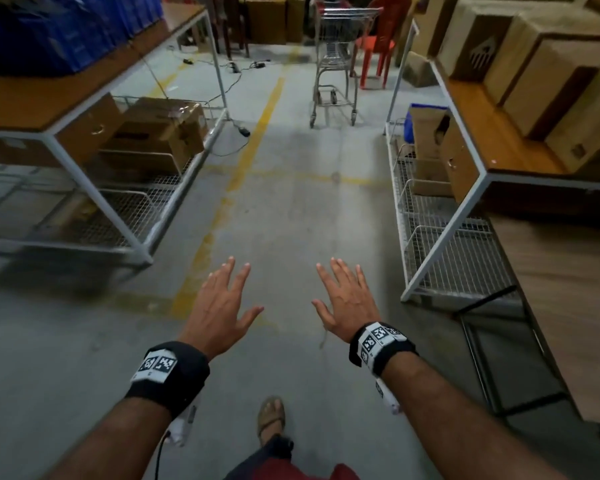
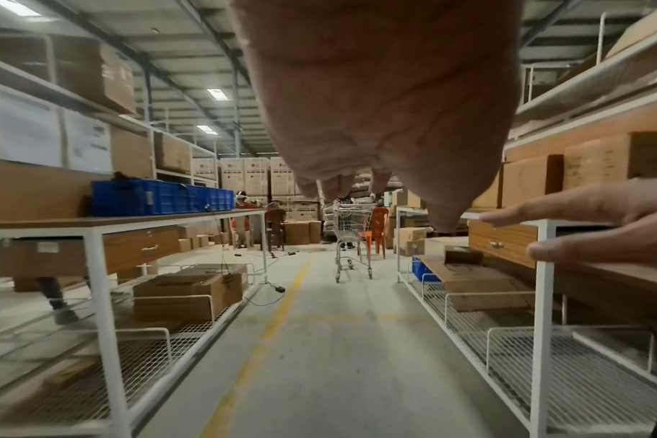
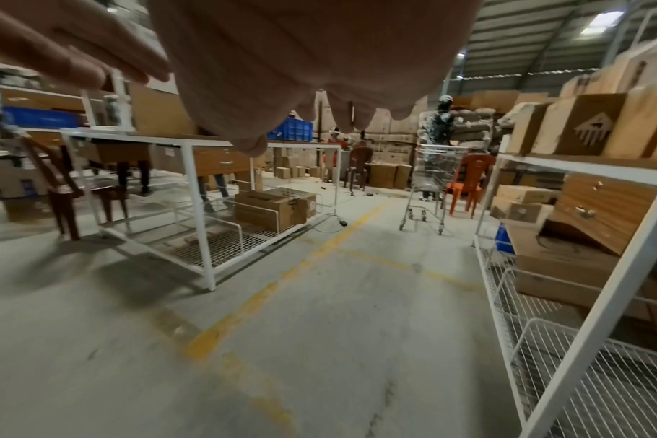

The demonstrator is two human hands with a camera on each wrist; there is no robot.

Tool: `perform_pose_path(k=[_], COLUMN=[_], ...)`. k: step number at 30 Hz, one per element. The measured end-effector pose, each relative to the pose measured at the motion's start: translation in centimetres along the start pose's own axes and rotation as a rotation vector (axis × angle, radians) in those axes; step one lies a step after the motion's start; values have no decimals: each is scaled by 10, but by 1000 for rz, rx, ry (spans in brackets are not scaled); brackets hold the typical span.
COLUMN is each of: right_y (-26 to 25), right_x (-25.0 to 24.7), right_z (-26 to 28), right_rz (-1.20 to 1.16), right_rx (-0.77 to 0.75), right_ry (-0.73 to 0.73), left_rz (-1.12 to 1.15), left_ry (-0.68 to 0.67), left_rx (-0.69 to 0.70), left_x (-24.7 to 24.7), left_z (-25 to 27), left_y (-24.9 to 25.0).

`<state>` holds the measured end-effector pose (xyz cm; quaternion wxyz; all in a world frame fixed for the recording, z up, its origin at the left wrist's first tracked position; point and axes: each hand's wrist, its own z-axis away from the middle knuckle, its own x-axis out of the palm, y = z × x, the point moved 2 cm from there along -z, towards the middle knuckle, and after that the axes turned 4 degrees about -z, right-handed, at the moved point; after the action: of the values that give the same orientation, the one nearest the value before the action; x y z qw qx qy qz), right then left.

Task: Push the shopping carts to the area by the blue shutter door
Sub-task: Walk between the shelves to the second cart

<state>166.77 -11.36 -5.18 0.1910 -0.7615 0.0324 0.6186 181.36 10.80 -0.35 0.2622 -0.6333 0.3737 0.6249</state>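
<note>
A metal shopping cart (image 1: 336, 60) stands far ahead at the end of the aisle, beside an orange plastic chair (image 1: 378, 39). The cart (image 2: 351, 237) also shows in the left wrist view, and the cart (image 3: 430, 183) in the right wrist view. My left hand (image 1: 222, 303) and right hand (image 1: 347, 299) are stretched out in front of me over the floor, fingers spread and straight, holding nothing. Both are well short of the cart. No blue shutter door is in view.
White-framed tables with wire lower shelves line both sides: the left table (image 1: 94, 133) holds blue crates and cardboard boxes, the right table (image 1: 478, 174) holds boxes. A yellow floor line (image 1: 243, 157) runs down the aisle. Cables (image 1: 236, 74) lie on the floor. People sit at the far end.
</note>
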Motion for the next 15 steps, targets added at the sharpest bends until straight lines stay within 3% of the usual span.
perform_pose_path(k=[6,15], right_y=[37,103], right_x=[1,15], right_z=[-130,-288], right_rz=[39,31], right_rx=[83,212], right_ry=[86,73], left_rz=[13,14], left_ry=[-19,-17], left_rx=[91,236], left_x=[2,5], left_z=[-155,-354], left_y=[-59,-93])
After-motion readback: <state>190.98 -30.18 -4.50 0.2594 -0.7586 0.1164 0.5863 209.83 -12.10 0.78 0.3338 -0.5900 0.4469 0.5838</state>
